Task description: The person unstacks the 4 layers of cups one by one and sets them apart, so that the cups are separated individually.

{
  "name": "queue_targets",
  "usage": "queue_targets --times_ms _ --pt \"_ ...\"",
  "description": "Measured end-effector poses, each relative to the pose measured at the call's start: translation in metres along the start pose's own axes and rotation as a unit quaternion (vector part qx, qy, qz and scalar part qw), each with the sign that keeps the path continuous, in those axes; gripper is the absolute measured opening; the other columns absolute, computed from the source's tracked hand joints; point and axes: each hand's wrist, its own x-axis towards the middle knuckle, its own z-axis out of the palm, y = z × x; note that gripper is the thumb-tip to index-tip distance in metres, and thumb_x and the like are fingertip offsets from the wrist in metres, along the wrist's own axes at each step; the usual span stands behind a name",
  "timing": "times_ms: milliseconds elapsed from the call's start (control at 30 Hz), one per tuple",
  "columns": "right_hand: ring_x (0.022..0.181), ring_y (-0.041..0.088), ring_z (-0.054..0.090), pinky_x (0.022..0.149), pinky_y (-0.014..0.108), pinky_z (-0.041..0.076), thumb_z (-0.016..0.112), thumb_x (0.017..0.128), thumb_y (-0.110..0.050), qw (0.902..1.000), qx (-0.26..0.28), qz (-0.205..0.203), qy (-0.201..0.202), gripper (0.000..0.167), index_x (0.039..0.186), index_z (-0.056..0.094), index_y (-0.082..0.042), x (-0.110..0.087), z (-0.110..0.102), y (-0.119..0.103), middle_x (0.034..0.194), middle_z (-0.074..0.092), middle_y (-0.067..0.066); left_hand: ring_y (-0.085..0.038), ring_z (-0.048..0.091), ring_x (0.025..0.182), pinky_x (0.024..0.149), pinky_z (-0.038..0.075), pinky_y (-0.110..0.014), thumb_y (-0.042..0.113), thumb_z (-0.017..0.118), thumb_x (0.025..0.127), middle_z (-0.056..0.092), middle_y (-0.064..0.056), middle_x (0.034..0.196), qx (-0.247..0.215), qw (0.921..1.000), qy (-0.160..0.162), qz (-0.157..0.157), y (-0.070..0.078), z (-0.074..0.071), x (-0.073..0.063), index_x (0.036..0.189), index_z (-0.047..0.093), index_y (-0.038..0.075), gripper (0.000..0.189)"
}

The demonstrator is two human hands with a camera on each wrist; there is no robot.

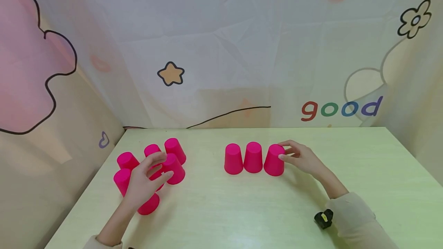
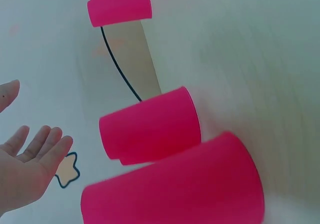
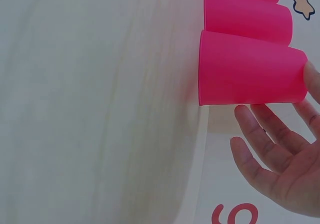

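Observation:
Three upside-down pink cups stand side by side in a row right of the middle. At the right end cup (image 1: 273, 162), my right hand (image 1: 303, 158) has its thumb on the near side and its index finger behind the top. The right wrist view shows this thumb against the narrow end of the cup (image 3: 252, 69), the other fingers spread beside it. Over the left group of several upside-down pink cups (image 1: 175, 174) hovers my left hand (image 1: 142, 183), fingers loosely bent and nothing held. It partly hides some of them; in the left wrist view, the hand (image 2: 27, 171) is apart from the cups.
The pale table (image 1: 221, 210) ends at a printed cloth backdrop (image 1: 221, 49) behind the cups, with cloth at the sides too. A small black device (image 1: 323, 218) sits by the right sleeve (image 1: 351, 212).

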Motion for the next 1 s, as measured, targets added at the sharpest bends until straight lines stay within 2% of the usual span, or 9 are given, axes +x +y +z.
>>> queue_targets --times_ms 167,533,667,1000 --pt "0.102 0.036 0.052 0.076 0.045 0.051 0.063 0.086 -0.021 1.0 0.001 0.0 0.0 0.045 0.125 0.047 -0.006 -0.001 0.0 0.0 0.116 0.052 0.02 -0.03 0.05 0.112 0.09 0.043 -0.041 0.011 0.071 0.078 0.051 -0.015 0.123 -0.028 0.9995 -0.012 0.002 0.004 0.016 0.01 0.126 0.046 0.003 0.055" --pt "0.102 0.037 0.052 0.076 0.044 0.051 0.063 0.085 -0.019 0.9999 0.005 -0.01 -0.001 0.044 0.124 0.048 -0.006 0.0 0.0 0.0 0.116 0.052 0.02 -0.024 0.05 0.113 0.093 0.042 -0.039 0.011 0.072 0.078 0.052 -0.008 0.123 -0.061 0.9979 -0.022 0.007 0.011 0.056 0.039 0.131 0.045 0.01 0.06" --pt "0.102 0.037 0.052 0.076 0.045 0.05 0.063 0.085 -0.019 0.9999 0.006 -0.009 -0.003 0.044 0.125 0.048 -0.006 0.0 0.001 0.0 0.116 0.052 0.021 -0.025 0.05 0.112 0.093 0.043 -0.037 0.009 0.072 0.077 0.052 -0.009 0.122 -0.063 0.9974 -0.034 0.004 0.011 0.069 0.048 0.131 0.044 0.01 0.061" --pt "0.1 0.035 0.054 0.076 0.045 0.05 0.063 0.086 -0.019 1.0 0.0 -0.008 -0.001 0.044 0.125 0.048 -0.006 -0.001 -0.001 -0.001 0.115 0.053 0.02 -0.027 0.05 0.111 0.092 0.043 -0.044 0.011 0.072 0.077 0.052 -0.01 0.123 -0.051 0.9962 -0.07 -0.008 0.005 0.094 0.068 0.132 0.043 0.009 0.062"
